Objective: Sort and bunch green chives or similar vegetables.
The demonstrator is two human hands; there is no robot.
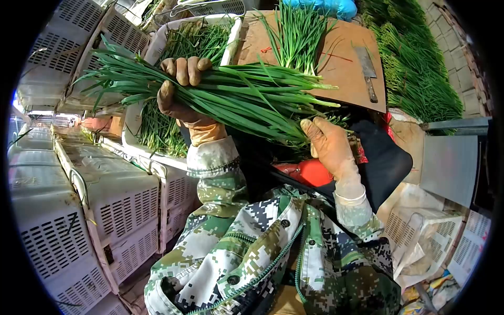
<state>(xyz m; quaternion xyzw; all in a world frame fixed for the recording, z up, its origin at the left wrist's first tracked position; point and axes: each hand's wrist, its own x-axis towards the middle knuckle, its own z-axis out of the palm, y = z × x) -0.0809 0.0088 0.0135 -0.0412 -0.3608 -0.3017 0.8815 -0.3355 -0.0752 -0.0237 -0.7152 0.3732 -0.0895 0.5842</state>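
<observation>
Nearby on the left stood white crates; the left hand, its grip closed, held the chive bundle over a chive-filled tray. The right hand gripped the bundle's butt ends, hiding them; beyond, a knife lay on a board.

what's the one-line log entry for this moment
left hand grip: shut round chive bundle | right hand grip: holding its lower end | knife: on board
</observation>
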